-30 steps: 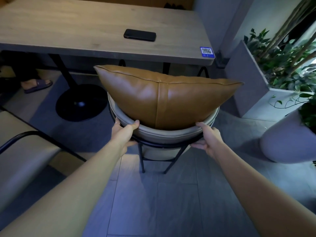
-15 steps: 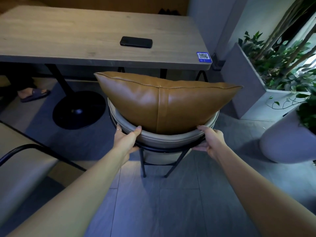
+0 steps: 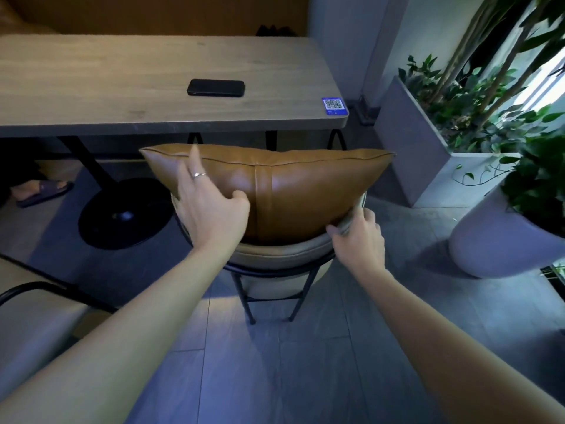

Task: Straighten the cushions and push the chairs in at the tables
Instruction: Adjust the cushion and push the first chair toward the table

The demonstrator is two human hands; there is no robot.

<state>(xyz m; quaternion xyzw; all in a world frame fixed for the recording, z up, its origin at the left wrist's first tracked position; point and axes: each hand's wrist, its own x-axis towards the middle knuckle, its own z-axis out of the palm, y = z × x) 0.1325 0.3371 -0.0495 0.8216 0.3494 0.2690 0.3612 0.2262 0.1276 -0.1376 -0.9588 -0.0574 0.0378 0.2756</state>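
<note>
A tan leather cushion (image 3: 305, 191) stands upright against the curved back of a round chair (image 3: 275, 255) with a beige padded rim and black metal legs. The chair faces a long wooden table (image 3: 122, 81), with its back toward me. My left hand (image 3: 211, 209), wearing a ring, lies on the left rear face of the cushion with the fingers spread upward and the thumb pressed in. My right hand (image 3: 357, 237) grips the chair's back rim at the cushion's lower right corner.
A black phone (image 3: 216, 87) and a blue QR sticker (image 3: 334, 105) lie on the table. Its black round base (image 3: 125, 214) stands at left, near another person's sandalled foot (image 3: 42, 188). Grey planters (image 3: 422, 154) (image 3: 495, 240) crowd the right. Another chair (image 3: 33, 319) is at lower left.
My left hand left the chair rim and rose onto the cushion's back. The right hand shifted up along the rim to the cushion's corner. The chair now sits closer to the table.
</note>
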